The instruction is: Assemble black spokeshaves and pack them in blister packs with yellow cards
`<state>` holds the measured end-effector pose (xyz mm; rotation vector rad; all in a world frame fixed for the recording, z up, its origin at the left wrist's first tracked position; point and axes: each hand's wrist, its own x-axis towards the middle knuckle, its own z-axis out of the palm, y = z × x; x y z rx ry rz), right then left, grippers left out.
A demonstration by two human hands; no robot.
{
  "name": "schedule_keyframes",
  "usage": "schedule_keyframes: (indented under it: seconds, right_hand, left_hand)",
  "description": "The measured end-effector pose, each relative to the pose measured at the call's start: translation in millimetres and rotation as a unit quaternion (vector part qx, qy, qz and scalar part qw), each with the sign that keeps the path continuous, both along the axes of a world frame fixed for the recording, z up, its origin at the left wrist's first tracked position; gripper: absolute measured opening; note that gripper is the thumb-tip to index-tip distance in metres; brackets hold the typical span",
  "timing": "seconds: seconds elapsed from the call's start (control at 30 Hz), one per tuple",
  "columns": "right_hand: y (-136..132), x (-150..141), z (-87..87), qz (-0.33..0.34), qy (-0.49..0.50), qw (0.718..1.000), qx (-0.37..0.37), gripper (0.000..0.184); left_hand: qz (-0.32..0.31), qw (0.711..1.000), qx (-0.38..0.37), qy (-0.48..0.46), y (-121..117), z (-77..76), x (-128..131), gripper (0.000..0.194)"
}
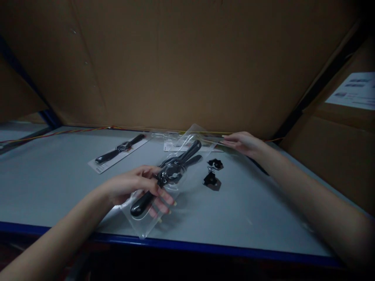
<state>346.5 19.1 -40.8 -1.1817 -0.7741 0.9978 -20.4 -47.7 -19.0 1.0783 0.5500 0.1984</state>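
I'm seeing left fingers (165,196) gripping a clear shell (172,170), black tool (162,178) inside.
Likely cradling it for steadiness; right fingers (234,137) pointing straight, near rear pack (168,147) (can't tell grip).

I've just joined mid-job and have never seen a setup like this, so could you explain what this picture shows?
There is no machine: these are a person's two bare hands, filmed by a camera worn on the head, looking forward and down. The left hand holds a clear plastic shell with a black tool in it. The right hand is farther back; whether it grips anything is hard to tell. On the grey tabletop lie another black tool on a card, to the left, and small black pieces right of the shell.
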Motion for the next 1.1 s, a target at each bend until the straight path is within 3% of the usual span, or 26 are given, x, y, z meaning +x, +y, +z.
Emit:
schedule_keyframes:
  seconds: [0.1,0.17,0.3,0.4,0.5,0.63,0.73,0.8,0.9,0.97,1.1]
  right_hand:
    - [-9.1,3.0,3.2,0.072,-0.036,0.992,-0.101,0.018]
    - [-18.2,1.0,7.0,0.099,-0.068,0.985,-0.120,0.012]
    - [-46.1,-26.0,17.7,0.176,-0.143,0.972,-0.053,0.014]
    - [-70.9,-60.7,23.7,0.321,-0.067,0.944,-0.026,0.029]
    - [-89.1,-89.5,24.0,0.361,-0.015,0.932,-0.007,0.037]
    - [-96.1,-100.8,19.6,0.257,-0.016,0.966,-0.008,0.032]
    - [-90.7,-84.7,18.8,0.097,-0.005,0.994,0.049,0.026]
    - [-84.3,-65.3,19.4,0.004,0.004,0.996,0.087,0.025]
    - [-75.2,-38.4,19.4,-0.074,0.017,0.992,0.099,0.026]
    - [-71.8,-30.3,18.1,-0.092,0.024,0.991,0.097,0.027]
    - [-73.2,-38.1,14.3,-0.092,0.021,0.990,0.105,0.022]
  left_hand:
    - [-0.010,1.000,0.005,-0.007,1.2,1.3,1.0,0.029]
    - [-0.012,1.000,0.012,-0.008,1.5,3.0,2.4,0.029]
    - [-0.016,1.000,0.017,-0.002,2.8,6.7,9.2,0.028]
    - [-0.043,0.999,0.013,-0.011,3.6,8.4,17.8,0.030]
    - [-0.078,0.997,0.017,-0.010,2.2,9.5,25.5,0.031]
    - [-0.096,0.993,0.071,0.021,0.3,14.3,25.4,0.046]
    - [-0.043,0.982,0.174,0.064,7.6,23.3,14.8,0.056]
    - [0.016,0.964,0.244,0.101,19.0,31.0,5.3,0.054]
    - [0.096,0.920,0.362,0.119,44.9,42.4,-3.0,0.044]
    - [0.133,0.886,0.425,0.126,65.7,48.8,0.1,0.049]
    - [0.125,0.802,0.549,0.201,108.1,57.3,25.5,0.064]
